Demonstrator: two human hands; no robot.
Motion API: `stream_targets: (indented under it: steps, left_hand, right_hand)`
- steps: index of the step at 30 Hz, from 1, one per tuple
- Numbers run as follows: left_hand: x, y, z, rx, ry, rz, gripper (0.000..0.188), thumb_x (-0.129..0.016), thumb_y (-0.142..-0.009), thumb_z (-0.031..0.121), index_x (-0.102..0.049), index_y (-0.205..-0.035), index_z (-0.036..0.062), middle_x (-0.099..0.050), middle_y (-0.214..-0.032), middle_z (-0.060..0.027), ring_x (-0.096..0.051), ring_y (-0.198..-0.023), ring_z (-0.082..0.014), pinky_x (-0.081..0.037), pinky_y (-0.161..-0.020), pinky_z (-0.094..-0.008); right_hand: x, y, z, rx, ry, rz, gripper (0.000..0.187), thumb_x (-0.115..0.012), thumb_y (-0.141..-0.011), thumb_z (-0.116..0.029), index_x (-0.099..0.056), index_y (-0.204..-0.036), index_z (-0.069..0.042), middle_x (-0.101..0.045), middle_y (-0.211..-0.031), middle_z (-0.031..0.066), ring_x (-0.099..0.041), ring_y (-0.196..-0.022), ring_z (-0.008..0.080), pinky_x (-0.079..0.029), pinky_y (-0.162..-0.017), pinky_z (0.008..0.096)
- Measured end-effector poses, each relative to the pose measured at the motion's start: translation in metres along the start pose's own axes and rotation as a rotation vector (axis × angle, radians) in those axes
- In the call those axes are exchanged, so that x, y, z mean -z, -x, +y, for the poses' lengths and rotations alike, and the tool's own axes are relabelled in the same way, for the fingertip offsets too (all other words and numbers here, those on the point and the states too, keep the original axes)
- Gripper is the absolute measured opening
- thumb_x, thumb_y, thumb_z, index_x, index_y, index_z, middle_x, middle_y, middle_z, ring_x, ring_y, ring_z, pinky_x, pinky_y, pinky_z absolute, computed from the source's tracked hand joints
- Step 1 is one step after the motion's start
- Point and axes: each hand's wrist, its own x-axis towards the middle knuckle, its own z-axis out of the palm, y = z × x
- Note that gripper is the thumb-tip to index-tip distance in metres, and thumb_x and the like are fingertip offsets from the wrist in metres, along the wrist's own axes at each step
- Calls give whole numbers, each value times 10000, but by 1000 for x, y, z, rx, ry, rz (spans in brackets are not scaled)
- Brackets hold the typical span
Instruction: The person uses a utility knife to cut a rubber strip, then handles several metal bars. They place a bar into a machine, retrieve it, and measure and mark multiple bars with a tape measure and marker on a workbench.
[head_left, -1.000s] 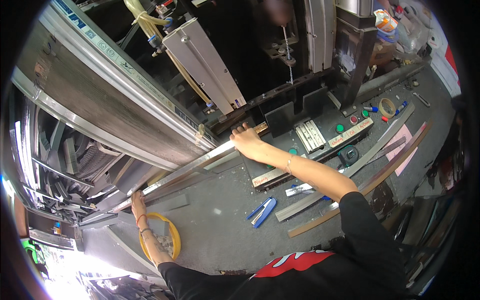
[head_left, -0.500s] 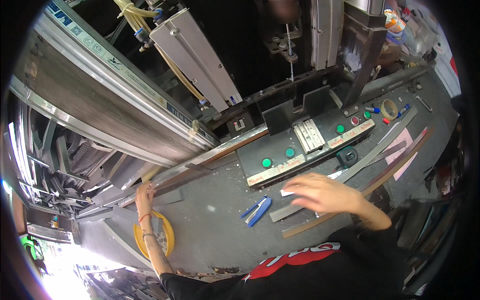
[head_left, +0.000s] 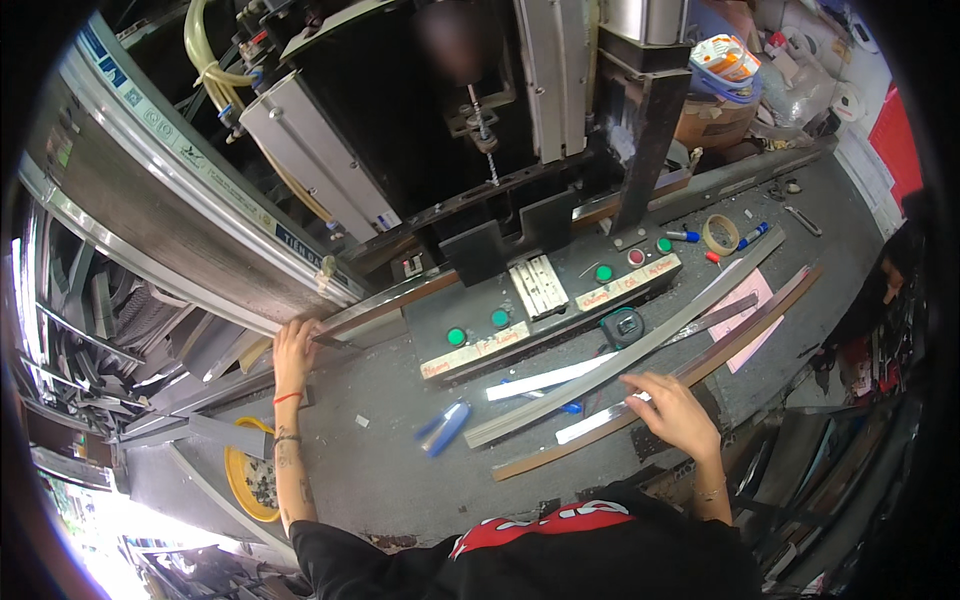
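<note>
My left hand (head_left: 293, 350) grips the long stiff metal strip (head_left: 390, 300) by its end; my open right hand (head_left: 675, 412) rests on another strip (head_left: 610, 420).

Lighting: even overhead, moderate; blown-out glare lower left. Fisheye bending toward black rim. Machine interior dark. Slight blur on blue stapler (head_left: 444, 428).

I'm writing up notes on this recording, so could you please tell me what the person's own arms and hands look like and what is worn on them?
Both forearms are bare up to short black sleeves; the black top carries a red and white print. The left hand has a thin red band at the wrist, a darker band below it and dark markings along the forearm. The right hand wears no glove; a thin bracelet circles its wrist.
</note>
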Motion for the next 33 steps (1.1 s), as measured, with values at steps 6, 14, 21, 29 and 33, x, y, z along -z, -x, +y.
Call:
stream_targets:
  steps: [6,14,21,29,33]
  left_hand:
    - [-14,29,-64,-13,-105,45,390,-627,-812,200,-567,-1171,61,-552,-1188,-174,-501,-1085,-362,-377,-951,-449]
    - [-11,12,4,3,71,238,271,-656,-777,148,-632,-1034,68,-628,-1004,-89,-548,-973,-295,-416,-847,-400]
    - [-21,1,22,85,38,215,287,-642,-770,100,-644,-1057,99,-628,-1032,-72,-536,-1008,-269,-381,-884,-389]
    - [-43,30,3,475,293,463,407,-639,-769,31,-574,-1169,60,-625,-1052,-141,-552,-1051,-303,-442,-894,-365]
    - [-58,29,6,603,575,329,463,-549,-834,16,-490,-1293,9,-591,-1193,-191,-552,-1134,-248,-414,-952,-333]
  right_hand:
    - [20,-17,48,-44,-37,50,315,-542,-901,-192,-581,-1138,13,-610,-1088,211,-571,-1019,378,-445,-887,409]
    - [23,-96,84,162,8,347,314,-540,-885,-63,-529,-1193,-6,-537,-1092,149,-581,-953,299,-443,-849,356]
    - [38,-107,103,271,118,266,360,-557,-875,-109,-514,-1229,-64,-517,-1130,152,-524,-1046,347,-429,-883,409]
    - [23,-129,115,269,243,390,294,-569,-860,-89,-529,-1143,-18,-521,-990,157,-533,-951,348,-463,-777,425]
    - [18,-137,109,302,278,418,239,-560,-871,-104,-541,-1096,-23,-535,-936,145,-552,-903,332,-470,-724,422]
